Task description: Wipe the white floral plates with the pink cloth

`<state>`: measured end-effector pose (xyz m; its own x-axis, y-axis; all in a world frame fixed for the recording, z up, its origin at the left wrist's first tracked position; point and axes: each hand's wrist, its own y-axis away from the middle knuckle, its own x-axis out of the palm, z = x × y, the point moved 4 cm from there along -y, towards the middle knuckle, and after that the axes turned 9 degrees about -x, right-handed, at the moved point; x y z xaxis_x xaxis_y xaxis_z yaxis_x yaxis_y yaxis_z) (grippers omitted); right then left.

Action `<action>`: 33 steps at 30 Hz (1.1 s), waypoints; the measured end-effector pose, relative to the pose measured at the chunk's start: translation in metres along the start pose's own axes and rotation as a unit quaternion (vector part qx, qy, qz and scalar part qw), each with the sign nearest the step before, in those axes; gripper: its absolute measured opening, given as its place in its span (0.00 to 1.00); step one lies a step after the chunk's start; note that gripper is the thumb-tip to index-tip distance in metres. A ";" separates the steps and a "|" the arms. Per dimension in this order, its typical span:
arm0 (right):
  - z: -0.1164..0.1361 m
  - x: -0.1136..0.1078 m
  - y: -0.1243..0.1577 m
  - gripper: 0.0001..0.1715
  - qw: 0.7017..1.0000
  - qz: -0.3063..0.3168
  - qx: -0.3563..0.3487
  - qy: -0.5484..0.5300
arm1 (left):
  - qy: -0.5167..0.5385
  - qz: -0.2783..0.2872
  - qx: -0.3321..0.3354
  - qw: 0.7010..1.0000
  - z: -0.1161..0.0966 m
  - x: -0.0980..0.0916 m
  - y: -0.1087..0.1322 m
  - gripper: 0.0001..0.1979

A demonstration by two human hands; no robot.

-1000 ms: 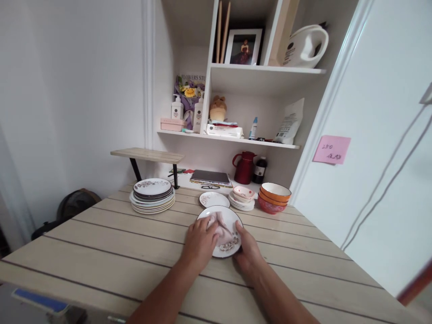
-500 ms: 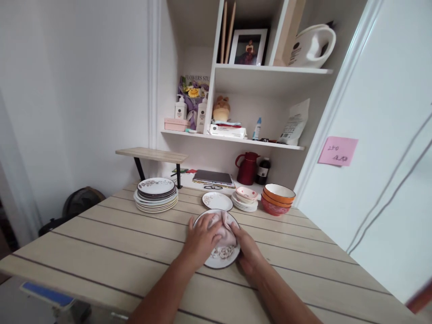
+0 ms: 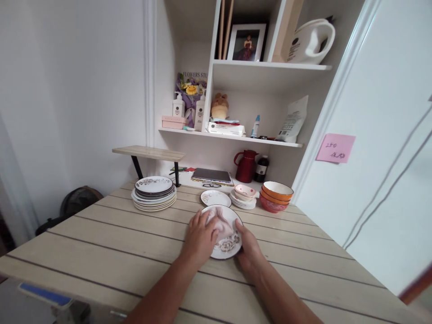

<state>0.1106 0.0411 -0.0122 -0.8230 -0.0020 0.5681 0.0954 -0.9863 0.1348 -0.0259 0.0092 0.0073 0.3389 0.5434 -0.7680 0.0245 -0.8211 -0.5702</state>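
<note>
A white plate (image 3: 225, 250) with a dark rim and brown flowers is tilted toward me over the table. My right hand (image 3: 249, 246) grips its right edge, thumb on the upper face and the other fingers hidden beneath. A pale pink cloth (image 3: 224, 225) lies bunched on the plate's upper left part. Curled over the cloth, my left hand (image 3: 200, 235) presses it against the plate's left side. Just beyond is another flowered plate (image 3: 216, 198), flat on the table.
A tall stack of plates (image 3: 154, 186) stands at the left by a small wooden riser (image 3: 148, 154). At the right are small dishes (image 3: 243, 202) and stacked bowls (image 3: 276, 198). Behind them sit a laptop (image 3: 212, 174), a red jug (image 3: 245, 166) and a dark bottle (image 3: 261, 168).
My left hand has slid with the cloth to the plate's left side, baring more of its right part. The plate sits slightly higher in view; my right hand keeps its hold.
</note>
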 end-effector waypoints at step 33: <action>-0.004 -0.005 -0.010 0.13 1.000 0.008 -0.025 -0.012 | 0.045 0.139 0.166 0.975 -0.024 -0.008 0.011 0.25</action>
<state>0.1114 0.0507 -0.0196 -0.8078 -0.0146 0.5893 0.0798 -0.9932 0.0848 -0.0062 -0.0083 0.0144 0.3707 0.2785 -0.8860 -0.3804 -0.8247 -0.4184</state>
